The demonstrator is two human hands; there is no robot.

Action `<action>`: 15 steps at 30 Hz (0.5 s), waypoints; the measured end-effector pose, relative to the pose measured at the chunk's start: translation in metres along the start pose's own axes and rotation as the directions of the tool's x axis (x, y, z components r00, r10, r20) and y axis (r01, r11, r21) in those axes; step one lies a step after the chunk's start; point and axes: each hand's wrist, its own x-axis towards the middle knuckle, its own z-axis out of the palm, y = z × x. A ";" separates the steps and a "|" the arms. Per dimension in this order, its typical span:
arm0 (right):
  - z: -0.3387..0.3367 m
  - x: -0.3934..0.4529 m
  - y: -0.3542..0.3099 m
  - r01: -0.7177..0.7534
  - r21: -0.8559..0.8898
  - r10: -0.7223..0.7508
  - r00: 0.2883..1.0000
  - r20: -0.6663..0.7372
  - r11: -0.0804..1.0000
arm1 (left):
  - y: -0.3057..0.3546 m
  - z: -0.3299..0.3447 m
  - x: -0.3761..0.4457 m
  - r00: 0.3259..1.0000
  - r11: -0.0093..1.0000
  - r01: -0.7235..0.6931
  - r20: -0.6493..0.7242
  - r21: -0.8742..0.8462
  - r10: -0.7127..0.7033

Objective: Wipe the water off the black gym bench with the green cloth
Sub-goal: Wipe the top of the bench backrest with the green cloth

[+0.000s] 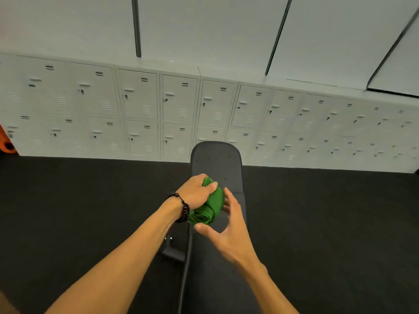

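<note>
The black gym bench [216,159] runs lengthwise away from me down the middle of the view. Above its middle, my left hand [196,192], with a dark bead bracelet on the wrist, is closed over a bunched green cloth [212,206]. My right hand [229,225] is just right of and below the cloth, fingers spread, thumb under the cloth's lower edge, fingertips near or touching it. A few small drops show on the bench's far pad; the part beneath the hands is hidden.
Dark rubber floor [79,200] lies on both sides of the bench. A wall of white lockers [140,105] stands beyond the bench's far end. An orange object [6,143] sits at the far left edge. A bench foot [173,251] sticks out on the left.
</note>
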 end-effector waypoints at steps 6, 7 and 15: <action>0.004 0.029 -0.006 0.026 0.076 -0.016 0.991 -0.135 0.997 | 0.025 -0.010 0.014 0.985 0.991 0.021 0.173 -0.135 0.003; 0.003 0.030 -0.005 -0.028 0.162 0.057 0.983 -0.175 0.986 | 0.028 -0.010 0.014 0.978 0.969 0.047 0.210 -0.242 0.005; -0.032 0.052 0.031 -0.312 0.853 0.606 0.795 -0.007 0.419 | -0.020 0.035 0.043 0.976 0.998 0.059 0.212 -0.013 -0.055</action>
